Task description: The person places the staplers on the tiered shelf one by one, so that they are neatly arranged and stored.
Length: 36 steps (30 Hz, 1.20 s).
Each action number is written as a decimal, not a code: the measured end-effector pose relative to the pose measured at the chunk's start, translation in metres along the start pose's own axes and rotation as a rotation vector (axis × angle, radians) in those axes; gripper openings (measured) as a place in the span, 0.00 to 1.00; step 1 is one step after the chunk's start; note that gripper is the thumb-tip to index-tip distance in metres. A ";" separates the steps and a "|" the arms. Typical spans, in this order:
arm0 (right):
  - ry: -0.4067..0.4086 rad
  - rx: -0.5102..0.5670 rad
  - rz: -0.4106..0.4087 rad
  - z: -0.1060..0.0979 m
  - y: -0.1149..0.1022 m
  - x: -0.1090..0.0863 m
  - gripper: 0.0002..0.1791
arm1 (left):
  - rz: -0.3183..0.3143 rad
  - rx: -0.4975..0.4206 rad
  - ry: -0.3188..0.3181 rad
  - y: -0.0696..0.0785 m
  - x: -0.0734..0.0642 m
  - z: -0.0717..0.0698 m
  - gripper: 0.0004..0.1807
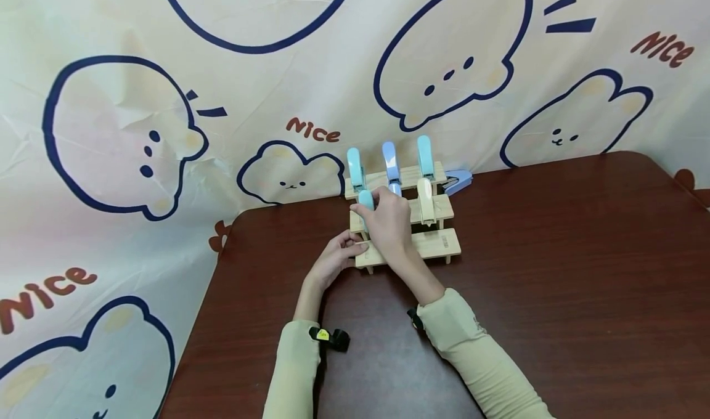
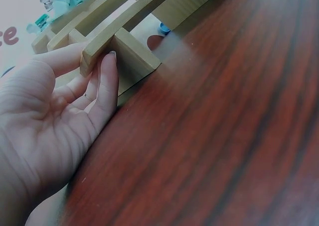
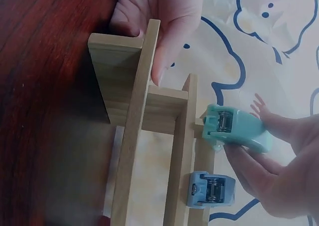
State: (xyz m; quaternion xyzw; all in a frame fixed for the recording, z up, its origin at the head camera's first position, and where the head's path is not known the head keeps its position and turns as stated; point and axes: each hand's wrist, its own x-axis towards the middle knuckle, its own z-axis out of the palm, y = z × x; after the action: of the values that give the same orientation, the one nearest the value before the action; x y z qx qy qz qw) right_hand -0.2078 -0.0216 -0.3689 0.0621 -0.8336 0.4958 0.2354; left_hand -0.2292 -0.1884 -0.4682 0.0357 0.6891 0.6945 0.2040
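A three-step wooden rack (image 1: 435, 244) stands at the table's far edge. My left hand (image 1: 335, 256) grips the left end of its lowest step; in the left wrist view the thumb and fingers pinch the plank's end (image 2: 127, 24). My right hand (image 1: 392, 225) pinches a teal clothespin (image 1: 364, 201) at the left of the middle step. In the right wrist view this teal clothespin (image 3: 237, 128) sits between thumb and fingers, its jaws at the plank. A cream clothespin (image 1: 426, 198) stands farther right on the same step.
Along the back step stand a teal clothespin (image 1: 355, 167), a blue one (image 1: 391, 160) and another teal one (image 1: 425, 155). A blue clothespin (image 1: 458, 182) lies at the rack's right end. Behind the dark wooden table (image 1: 554, 271) hangs a printed cloth (image 1: 288, 86).
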 end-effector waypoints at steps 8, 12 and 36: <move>-0.048 -0.091 0.003 -0.001 0.000 -0.002 0.18 | 0.001 0.003 -0.005 0.000 0.000 0.000 0.06; -0.059 -0.159 -0.031 0.000 0.001 -0.003 0.20 | 0.002 0.004 0.001 0.001 0.000 0.001 0.06; -0.197 -0.218 -0.021 0.002 -0.004 -0.002 0.11 | 0.010 0.018 0.014 0.001 0.000 0.001 0.07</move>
State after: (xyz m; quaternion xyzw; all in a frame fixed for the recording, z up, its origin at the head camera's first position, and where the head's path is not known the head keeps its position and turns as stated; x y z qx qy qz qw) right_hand -0.2057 -0.0257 -0.3674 0.0931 -0.9009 0.3914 0.1628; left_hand -0.2289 -0.1874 -0.4675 0.0359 0.6966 0.6894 0.1954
